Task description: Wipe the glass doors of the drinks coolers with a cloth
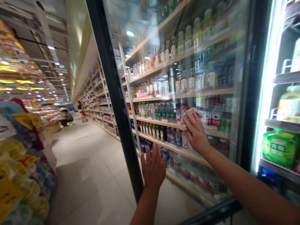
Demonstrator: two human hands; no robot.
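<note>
A glass door (187, 184) in a black frame (117, 81) stands swung out in front of me. My right hand (195, 129) presses a crumpled pale cloth (184, 123) flat against the glass, its fingers laid over the cloth. Lower and to the left, my left hand (153, 168) is raised with the fingers spread and the palm towards the pane, close to the frame. It holds nothing; whether it touches the glass I cannot tell. Shelves of bottles (164, 111) show through the door.
To the right is a lit cooler with shelves (278, 168) holding a large green bottle pack (278, 148). Bagged goods (21, 168) are stacked at the left. A tiled aisle floor (86, 175) runs back along wall shelves, with a person (67, 117) low down far off.
</note>
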